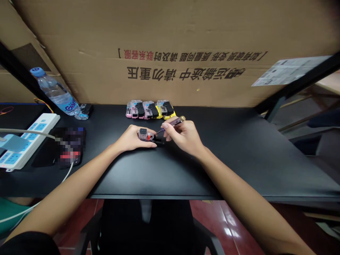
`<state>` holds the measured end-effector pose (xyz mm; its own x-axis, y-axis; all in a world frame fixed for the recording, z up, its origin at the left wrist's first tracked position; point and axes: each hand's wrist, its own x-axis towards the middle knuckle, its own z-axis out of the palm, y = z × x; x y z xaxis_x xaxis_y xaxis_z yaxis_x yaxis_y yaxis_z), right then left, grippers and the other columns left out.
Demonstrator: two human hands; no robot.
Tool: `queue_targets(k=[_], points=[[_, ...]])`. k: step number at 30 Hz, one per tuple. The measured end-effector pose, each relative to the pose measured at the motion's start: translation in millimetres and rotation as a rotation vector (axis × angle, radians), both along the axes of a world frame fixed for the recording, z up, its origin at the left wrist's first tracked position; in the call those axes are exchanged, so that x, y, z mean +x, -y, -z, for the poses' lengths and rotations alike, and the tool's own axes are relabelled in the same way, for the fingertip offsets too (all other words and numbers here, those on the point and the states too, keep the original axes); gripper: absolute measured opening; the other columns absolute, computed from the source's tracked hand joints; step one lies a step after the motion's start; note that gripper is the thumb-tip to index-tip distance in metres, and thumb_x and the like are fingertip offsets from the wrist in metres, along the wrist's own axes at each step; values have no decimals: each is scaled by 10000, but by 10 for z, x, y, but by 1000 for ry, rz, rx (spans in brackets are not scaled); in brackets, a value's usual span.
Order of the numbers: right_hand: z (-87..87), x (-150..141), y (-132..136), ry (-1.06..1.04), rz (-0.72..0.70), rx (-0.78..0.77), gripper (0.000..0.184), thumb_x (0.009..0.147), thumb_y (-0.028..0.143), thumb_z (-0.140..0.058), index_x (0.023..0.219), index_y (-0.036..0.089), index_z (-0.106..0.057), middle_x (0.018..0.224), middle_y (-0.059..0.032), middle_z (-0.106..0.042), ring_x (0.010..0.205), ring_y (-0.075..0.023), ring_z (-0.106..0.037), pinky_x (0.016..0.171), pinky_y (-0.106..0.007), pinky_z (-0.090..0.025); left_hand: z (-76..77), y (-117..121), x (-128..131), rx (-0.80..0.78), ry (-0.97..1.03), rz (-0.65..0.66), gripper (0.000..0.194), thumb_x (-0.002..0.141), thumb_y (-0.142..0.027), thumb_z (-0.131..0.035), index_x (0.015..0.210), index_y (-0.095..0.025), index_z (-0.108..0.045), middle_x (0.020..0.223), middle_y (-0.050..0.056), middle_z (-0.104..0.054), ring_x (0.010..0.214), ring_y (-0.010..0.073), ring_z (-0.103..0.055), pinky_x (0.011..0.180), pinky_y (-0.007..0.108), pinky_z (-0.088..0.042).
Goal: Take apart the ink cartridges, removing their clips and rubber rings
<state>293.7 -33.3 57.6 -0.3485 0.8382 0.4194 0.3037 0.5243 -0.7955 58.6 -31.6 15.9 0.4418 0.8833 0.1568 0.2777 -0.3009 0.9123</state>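
1. Head view: the left hand [130,139] grips a small clear cartridge [145,135] against the black table [239,156]
2. The right hand [183,136] pinches a purple screwdriver [173,123], its tip at the cartridge
3. More cartridges [150,109] sit in a row behind, by the cardboard [170,35]
4. A water bottle [57,92] and power strip [29,140] lie far left

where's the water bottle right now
In the head view the water bottle lies tilted at the far left of the black table, against the cardboard, just behind the white power strip.
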Motion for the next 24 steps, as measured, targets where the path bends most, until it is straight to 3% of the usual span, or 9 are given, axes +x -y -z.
queue_targets(k=[6, 12, 20, 24], points=[[-4, -1, -23, -16, -23, 55, 540, 1030, 650, -628, 742, 195, -668, 737, -51, -738, 491, -126, -653, 506, -250, -554, 13, -3, -5, -8, -2, 10, 559, 718, -490, -954, 1134, -129, -859, 863, 49, -800, 725, 175, -687, 740, 288, -565], [73, -10, -49, -57, -19, -86, 544, 985, 703, -664, 780, 199, -671, 653, -31, -707, 482, -145, -660, 501, -266, -555, 50, -14, -16, 11, -12, 12, 562, 722, -502, -952, 1138, -135, -859, 856, 44, -796, 718, 174, -685, 723, 285, -566], [243, -127, -107, -314, 79, -333, 595, 865, 791, -745, 830, 203, -664, 572, 5, -654, 426, -137, -614, 435, -255, -509, 30, -15, -19, 33, -14, 23, 554, 710, -489, -959, 1125, -135, -864, 839, 38, -798, 694, 172, -680, 707, 285, -563], [263, -143, -128, -358, 88, -366, 584, 857, 776, -765, 819, 201, -673, 572, 0, -658, 419, -138, -611, 427, -261, -503, 16, -22, -21, 49, -11, 5, 542, 714, -474, -954, 1132, -140, -863, 869, 45, -813, 726, 186, -703, 739, 300, -579]])
